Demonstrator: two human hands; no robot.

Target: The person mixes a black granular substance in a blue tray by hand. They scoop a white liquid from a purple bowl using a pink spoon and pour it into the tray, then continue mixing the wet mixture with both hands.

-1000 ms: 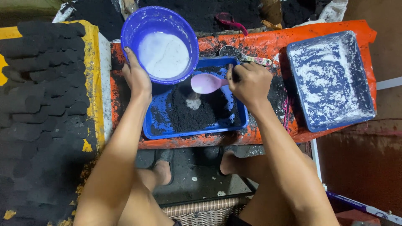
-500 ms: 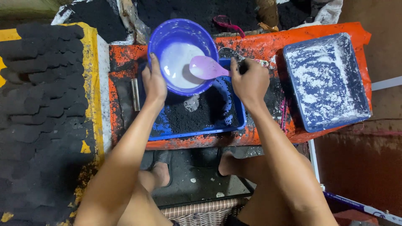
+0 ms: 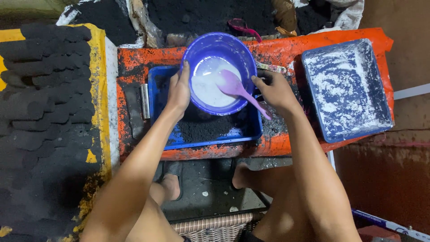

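My left hand [image 3: 179,91] grips the left rim of a purple bowl [image 3: 218,49] that holds white liquid and is tilted over a blue tray [image 3: 210,139] of black powder. A pink spoon [image 3: 237,89] lies with its head in the white liquid and its handle slanting down to the right. My right hand [image 3: 274,89] is at the bowl's right edge, fingers by the spoon's handle; whether it grips the handle is unclear. The tray sits on an orange bench [image 3: 134,58].
A second blue tray [image 3: 347,89] dusted with white powder sits at the right of the bench. Rows of black briquettes [image 3: 45,80] lie on a yellow-edged board at left. Black powder is heaped behind the bench. My feet and a wicker basket [image 3: 210,226] are below.
The bowl has moved right, from the tray's back left corner to over its middle. The spoon went from above the black powder into the bowl's white liquid.
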